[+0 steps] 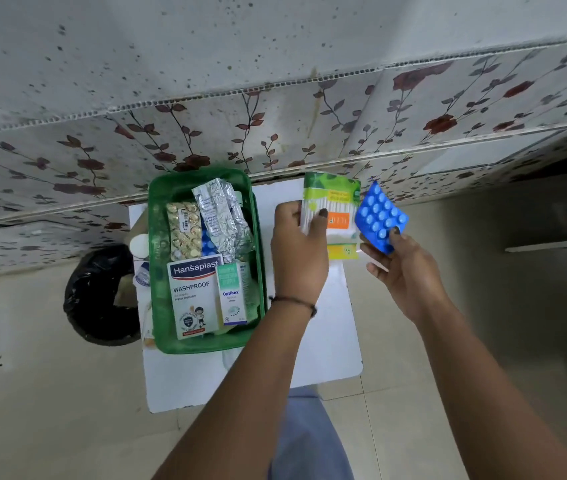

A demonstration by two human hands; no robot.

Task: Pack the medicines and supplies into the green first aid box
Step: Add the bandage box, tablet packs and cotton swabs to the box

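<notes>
My left hand point(297, 251) pinches a swab pack point(335, 216), thumb on its front and fingers wrapped behind its left edge, holding it above the white table point(327, 334), just right of the green box point(205, 344). My right hand point(401, 268) grips a blue blister strip point(380, 218) by its near corner, thumb on top and fingers under; the strip tilts up and its left edge overlaps the swab pack's right side.

The box sits open on the left part of the table, its far end against the flowered wall point(275, 133). Inside, at the near end, lies a Hansaplast carton point(193, 296) with an Optibex carton point(231, 294) just to its right. Farther in are a gold blister strip point(184, 228) and crumpled silver strips point(223, 220), with another blue strip partly hidden between and beneath them.

Left of the box, a white cap point(139, 244) and a small bottle peek out at the table's edge. A black-lined bin point(98, 296) stands on the floor beside the table.
</notes>
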